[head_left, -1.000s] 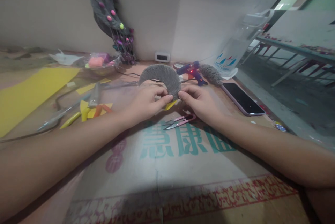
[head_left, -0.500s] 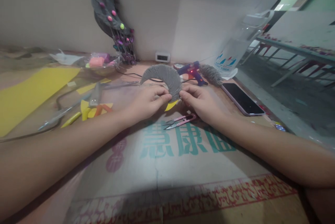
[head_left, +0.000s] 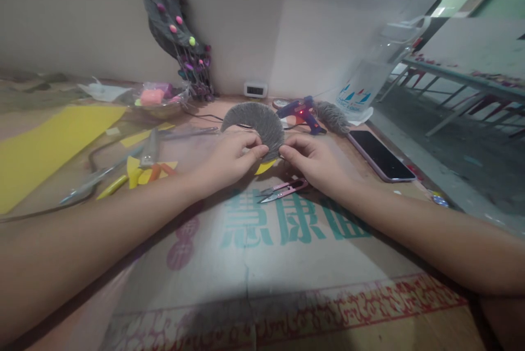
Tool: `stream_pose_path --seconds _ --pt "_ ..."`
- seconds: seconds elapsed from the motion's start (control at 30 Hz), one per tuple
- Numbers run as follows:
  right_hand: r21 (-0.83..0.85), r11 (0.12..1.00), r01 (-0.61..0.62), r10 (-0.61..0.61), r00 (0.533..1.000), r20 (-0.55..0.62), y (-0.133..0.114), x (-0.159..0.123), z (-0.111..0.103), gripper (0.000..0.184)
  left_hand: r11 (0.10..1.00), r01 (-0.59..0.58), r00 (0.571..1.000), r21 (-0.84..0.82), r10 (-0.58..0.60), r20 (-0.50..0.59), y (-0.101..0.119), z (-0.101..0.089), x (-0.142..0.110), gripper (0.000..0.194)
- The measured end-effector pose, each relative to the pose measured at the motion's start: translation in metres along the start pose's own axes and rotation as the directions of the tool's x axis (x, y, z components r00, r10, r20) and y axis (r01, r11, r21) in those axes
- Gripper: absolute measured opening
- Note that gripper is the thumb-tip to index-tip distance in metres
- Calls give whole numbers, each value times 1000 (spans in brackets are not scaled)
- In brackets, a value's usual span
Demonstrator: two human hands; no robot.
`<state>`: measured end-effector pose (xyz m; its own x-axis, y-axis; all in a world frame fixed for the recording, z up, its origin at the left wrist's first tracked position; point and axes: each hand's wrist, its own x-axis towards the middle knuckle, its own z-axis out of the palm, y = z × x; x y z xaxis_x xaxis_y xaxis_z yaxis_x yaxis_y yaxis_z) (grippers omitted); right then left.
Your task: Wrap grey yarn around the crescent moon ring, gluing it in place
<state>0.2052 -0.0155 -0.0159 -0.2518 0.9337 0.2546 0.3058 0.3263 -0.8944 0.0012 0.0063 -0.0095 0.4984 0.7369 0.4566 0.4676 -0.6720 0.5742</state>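
Between my hands is a crescent wrapped in grey yarn (head_left: 256, 118), with a yellow tip (head_left: 266, 167) showing at its lower end. My left hand (head_left: 235, 157) pinches the lower part of the crescent between thumb and fingers. On the opposite edge, my right hand (head_left: 305, 155) grips the same end with thumb and forefinger; its other fingers are partly hidden. Just below the hands, a pair of pink thread snips (head_left: 283, 189) lies on the printed cardboard (head_left: 262, 263). Behind the crescent rests a blue glue gun (head_left: 301, 113) with a red light lit.
Right of my hands lie a phone (head_left: 381, 155), a grey yarn bundle (head_left: 331, 117) and a water bottle (head_left: 361, 77). Yellow sheet (head_left: 53, 143), scissors (head_left: 98, 173) and yellow and orange pieces (head_left: 143, 173) occupy the left. A decorated grey moon (head_left: 170, 25) hangs at the wall near a small clock (head_left: 255, 89).
The crescent has turned slightly in my fingers, its face now tilted differently and its lower end a little further left. Both hands keep nearly the same place.
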Motion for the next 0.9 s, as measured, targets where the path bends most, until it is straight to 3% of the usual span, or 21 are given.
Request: stream_pose_path --seconds 0.3,0.57,0.73,0.9 --pt "3 1000 -30 30 999 -20 -3 1 -1 28 994 13 1000 -109 -10 26 -4 3 0 33" --pt "78 995 -66 69 997 -39 -1 0 -1 28 967 164 986 -194 -153 74 -1 2 0 33" --pt "66 995 -73 75 997 -32 3 2 0 28 997 47 999 -68 -45 25 -2 1 3 28" --pt "47 997 -65 67 997 -45 6 3 0 29 993 72 996 -89 -67 65 -5 1 1 28"
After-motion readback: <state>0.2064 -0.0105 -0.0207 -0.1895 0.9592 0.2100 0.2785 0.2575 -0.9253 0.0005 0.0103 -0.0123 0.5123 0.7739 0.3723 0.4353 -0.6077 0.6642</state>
